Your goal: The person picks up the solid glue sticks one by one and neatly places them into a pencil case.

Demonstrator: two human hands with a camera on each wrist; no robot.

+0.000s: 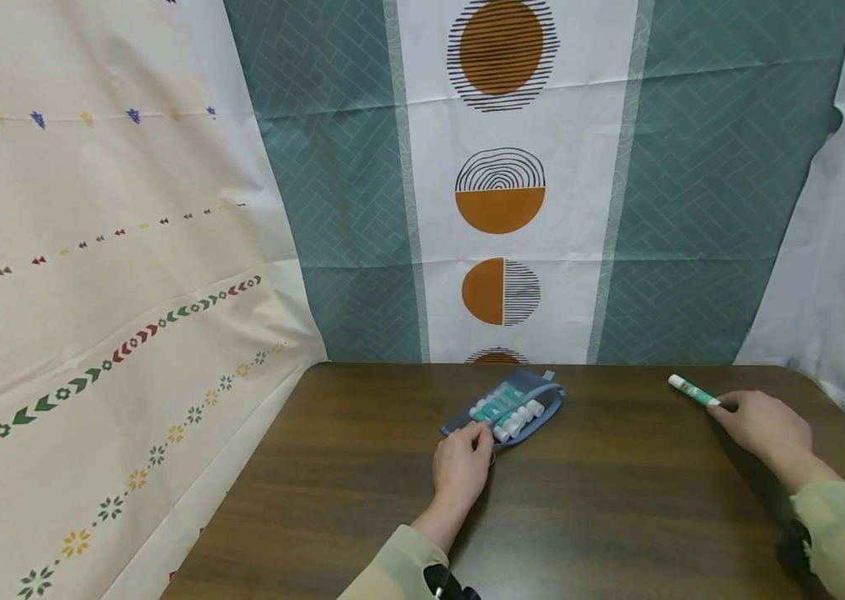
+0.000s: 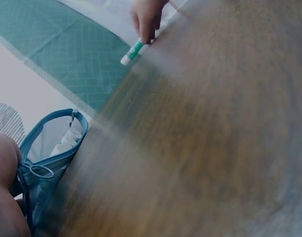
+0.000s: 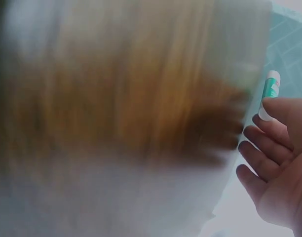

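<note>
A blue zip pouch (image 1: 522, 379) lies tilted on the table, its zipped mouth gaping. Several green-and-white glue sticks (image 1: 501, 407) with white ends show in it. My left hand (image 1: 462, 467) pinches the pouch at its near left edge, close to the looped zipper pull (image 2: 41, 171) in the left wrist view. Far to the right, my right hand (image 1: 767, 429) holds a single glue stick (image 1: 692, 389) by one end between thumb and index finger. In the right wrist view the other fingers (image 3: 262, 160) are spread loosely below that glue stick.
The brown wooden table (image 1: 587, 517) reaches back to a green-and-white patterned curtain (image 1: 347, 208). A cream patterned cloth (image 1: 92, 333) hangs along the left side, and a white cloth (image 1: 842, 250) hangs at the right. Motion blurs the tabletop in the right wrist view.
</note>
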